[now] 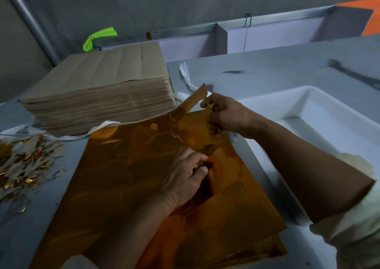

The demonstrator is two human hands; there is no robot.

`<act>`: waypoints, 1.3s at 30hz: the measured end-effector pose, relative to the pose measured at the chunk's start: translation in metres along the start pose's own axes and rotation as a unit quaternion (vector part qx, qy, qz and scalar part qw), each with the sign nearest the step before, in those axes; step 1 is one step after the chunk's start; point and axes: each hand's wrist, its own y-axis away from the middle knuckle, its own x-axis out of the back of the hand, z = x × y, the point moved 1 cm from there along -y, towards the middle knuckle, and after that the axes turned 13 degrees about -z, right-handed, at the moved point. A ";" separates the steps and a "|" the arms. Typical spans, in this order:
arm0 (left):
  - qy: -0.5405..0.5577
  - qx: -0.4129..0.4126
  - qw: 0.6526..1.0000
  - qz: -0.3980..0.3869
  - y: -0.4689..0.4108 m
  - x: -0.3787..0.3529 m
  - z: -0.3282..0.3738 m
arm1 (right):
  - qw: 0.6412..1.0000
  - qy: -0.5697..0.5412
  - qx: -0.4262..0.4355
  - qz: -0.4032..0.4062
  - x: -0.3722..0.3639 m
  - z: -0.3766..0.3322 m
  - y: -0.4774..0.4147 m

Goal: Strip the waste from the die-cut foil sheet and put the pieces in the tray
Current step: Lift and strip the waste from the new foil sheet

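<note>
Pinching a loosened strip [198,99] near the table's [267,73] far side, our right hand [228,116] holds it up beside the tray [304,89] at the right edge, while our left hand [185,174] grips the foil sheet [123,176] mid-table, likely steadying it.

The foil sheet [123,186] is glossy, smooth amber-gold foil that throws back blurred reflections, while the strip [195,99] lifted from it looks duller. The stack [102,96] is matt brown paper with rough layered edges, and the scrap pile [22,166] mixes dull brown paper slivers with glinting gold flecks. The tray [287,93] is smooth white plastic, the table [267,71] has a matt grey top, the pole [30,22] is dull metal, and the sleeve [353,233] is pale cloth.
</note>
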 end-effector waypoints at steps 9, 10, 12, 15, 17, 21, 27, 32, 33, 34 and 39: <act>0.051 -0.014 0.996 0.067 0.001 -0.003 -0.002 | 0.995 0.003 -0.036 -0.089 0.001 0.003 0.000; 0.052 -0.013 0.996 0.069 0.002 -0.004 -0.002 | 0.991 0.009 -0.045 -0.125 0.001 0.003 0.001; 0.055 0.000 0.996 0.067 0.002 -0.005 -0.003 | 0.974 0.030 -0.057 -0.216 0.001 0.001 0.006; 0.065 0.021 0.995 0.067 0.001 -0.004 -0.001 | 0.937 0.061 -0.121 -0.323 0.000 0.003 0.011; 0.041 0.011 0.997 0.059 0.002 -0.001 0.000 | 0.919 0.095 -0.159 -0.347 -0.002 0.005 0.011; -0.029 -0.021 0.999 -0.012 0.012 0.013 -0.001 | 0.923 0.099 -0.163 -0.334 -0.001 0.007 0.011; -0.180 0.013 0.975 -0.133 0.034 0.020 -0.020 | 0.927 0.128 -0.169 -0.310 -0.002 0.008 0.010; -0.238 0.035 0.955 -0.176 0.037 0.012 -0.032 | 0.926 0.133 -0.171 -0.309 -0.002 0.008 0.009; -0.243 0.034 0.953 -0.177 0.037 0.011 -0.032 | 0.926 0.129 -0.173 -0.310 -0.002 0.008 0.009; -0.246 0.032 0.952 -0.177 0.037 0.011 -0.032 | 0.926 0.124 -0.174 -0.311 -0.002 0.008 0.009; -0.252 0.025 0.951 -0.177 0.037 0.012 -0.030 | 0.925 0.103 -0.177 -0.321 0.000 0.009 0.010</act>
